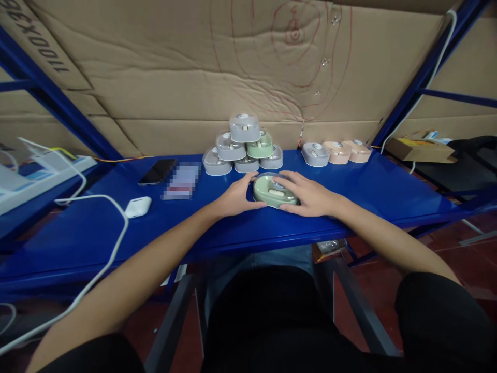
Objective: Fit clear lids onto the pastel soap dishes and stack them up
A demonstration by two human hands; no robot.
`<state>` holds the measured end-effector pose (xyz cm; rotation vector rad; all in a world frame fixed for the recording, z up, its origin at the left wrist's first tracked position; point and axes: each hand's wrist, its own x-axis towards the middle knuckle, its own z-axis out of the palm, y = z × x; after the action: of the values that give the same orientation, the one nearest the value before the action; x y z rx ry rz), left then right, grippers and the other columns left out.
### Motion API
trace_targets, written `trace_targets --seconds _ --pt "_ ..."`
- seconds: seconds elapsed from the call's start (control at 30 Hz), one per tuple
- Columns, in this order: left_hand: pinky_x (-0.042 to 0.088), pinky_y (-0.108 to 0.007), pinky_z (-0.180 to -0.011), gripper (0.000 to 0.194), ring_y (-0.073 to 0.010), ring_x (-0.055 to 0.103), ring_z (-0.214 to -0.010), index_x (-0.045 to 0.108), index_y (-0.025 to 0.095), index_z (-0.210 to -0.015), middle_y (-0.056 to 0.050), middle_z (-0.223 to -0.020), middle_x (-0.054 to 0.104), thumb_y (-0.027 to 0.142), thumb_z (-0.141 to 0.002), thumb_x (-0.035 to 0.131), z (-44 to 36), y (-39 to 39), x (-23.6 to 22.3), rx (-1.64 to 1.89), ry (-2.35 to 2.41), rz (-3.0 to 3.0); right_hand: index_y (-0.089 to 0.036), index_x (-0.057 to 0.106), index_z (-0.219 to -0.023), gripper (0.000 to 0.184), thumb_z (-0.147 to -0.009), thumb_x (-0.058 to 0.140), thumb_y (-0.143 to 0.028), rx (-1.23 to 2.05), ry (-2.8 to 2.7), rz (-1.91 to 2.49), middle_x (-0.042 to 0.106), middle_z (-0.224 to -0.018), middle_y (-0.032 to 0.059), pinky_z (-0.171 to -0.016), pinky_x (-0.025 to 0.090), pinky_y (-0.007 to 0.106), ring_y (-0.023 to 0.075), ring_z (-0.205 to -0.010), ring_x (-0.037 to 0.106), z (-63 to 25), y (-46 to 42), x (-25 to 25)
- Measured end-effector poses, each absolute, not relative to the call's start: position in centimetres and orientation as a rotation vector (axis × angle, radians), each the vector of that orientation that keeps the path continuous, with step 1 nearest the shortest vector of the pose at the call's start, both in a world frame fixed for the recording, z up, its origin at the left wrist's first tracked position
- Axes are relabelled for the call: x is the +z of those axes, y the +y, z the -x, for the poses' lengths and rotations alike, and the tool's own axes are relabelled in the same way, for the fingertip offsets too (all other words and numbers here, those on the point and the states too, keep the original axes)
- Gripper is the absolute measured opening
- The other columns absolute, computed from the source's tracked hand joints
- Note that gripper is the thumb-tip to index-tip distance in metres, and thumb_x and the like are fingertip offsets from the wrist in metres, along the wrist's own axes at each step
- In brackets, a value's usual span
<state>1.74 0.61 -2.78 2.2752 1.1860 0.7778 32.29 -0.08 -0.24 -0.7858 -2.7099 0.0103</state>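
Note:
A green oval container with a clear lid (267, 196) rests on the blue table near its front edge. My left hand (236, 198) grips its left side, thumb in front and fingers behind. From the right, my right hand (312, 197) grips it too, with fingers over the lid and the thumb low in front. Just behind stands a stack of similar containers, with a grey one (244, 132) on top, a green one (259, 145) and a grey one (232, 147) in the middle row, and three grey ones below.
To the right stand a grey container (315, 155) and two peach ones (338, 153). A dark phone (157, 171), a blurred-out rectangle (181, 180) and a white earbud case (139, 206) lie to the left. A white cable (116, 248) crosses the left side. Cardboard (163, 62) backs the table.

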Motion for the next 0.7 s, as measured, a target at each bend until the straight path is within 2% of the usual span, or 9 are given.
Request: trace_targets --seconds 0.1,0.2,0.3,0.5,0.7 --pt "0.05 -0.06 -0.127 0.089 -0.0404 0.065 -0.149 0.043 0.019 -0.166 -0.021 -0.158 0.067 0.05 -0.092 0.082 -1.4 1.0 -3.3 0.803 1.274 -2.306 -0.018 0.043 -0.175 0.087 -0.11 0.048 -0.076 -0.16 -2.673 1.086 0.05 -0.169 0.0293 -0.109 0.06 0.066 0.0505 -0.143 0.06 -33.9 -2.6 0.0" --pt "0.051 -0.059 -0.126 0.079 -0.0397 0.064 -0.149 0.046 0.018 -0.164 -0.02 -0.155 0.068 0.048 -0.097 0.075 -1.5 0.9 -3.4 0.756 1.321 -2.375 -0.018 0.049 -0.17 0.09 -0.108 0.046 -0.082 -0.326 -2.568 1.491 0.063 -0.149 0.0308 -0.092 0.064 0.056 0.048 -0.121 0.073 -34.7 -4.0 0.6" --pt "0.05 -0.058 -0.127 0.077 -0.0398 0.062 -0.15 0.047 0.017 -0.164 -0.021 -0.155 0.067 0.049 -0.1 0.073 -1.7 0.6 -3.3 0.713 1.334 -2.404 -0.017 0.048 -0.169 0.091 -0.107 0.045 -0.083 -0.397 -2.48 1.748 0.064 -0.143 0.0309 -0.082 0.062 0.05 0.0443 -0.106 0.078 -34.4 -3.1 1.5" --pt "0.049 -0.059 -0.128 0.073 -0.0396 0.062 -0.15 0.048 0.017 -0.164 -0.022 -0.157 0.066 0.049 -0.101 0.07 -1.8 0.4 -2.8 0.658 1.332 -2.43 -0.002 0.052 -0.159 0.089 -0.113 0.035 -0.076 -0.376 -2.408 1.973 0.058 -0.15 0.0388 -0.089 0.06 0.053 0.0467 -0.111 0.077 -32.4 2.5 2.2" --pt "0.047 -0.058 -0.13 0.073 -0.0392 0.06 -0.153 0.047 0.013 -0.164 -0.025 -0.163 0.06 0.05 -0.103 0.065 -1.9 0.1 -2.4 0.592 1.33 -2.465 -0.002 0.061 -0.152 0.1 -0.11 0.027 -0.086 -0.529 -2.342 1.932 0.058 -0.15 0.039 -0.097 0.058 0.055 0.0479 -0.12 0.072 -31.2 6.2 1.5"
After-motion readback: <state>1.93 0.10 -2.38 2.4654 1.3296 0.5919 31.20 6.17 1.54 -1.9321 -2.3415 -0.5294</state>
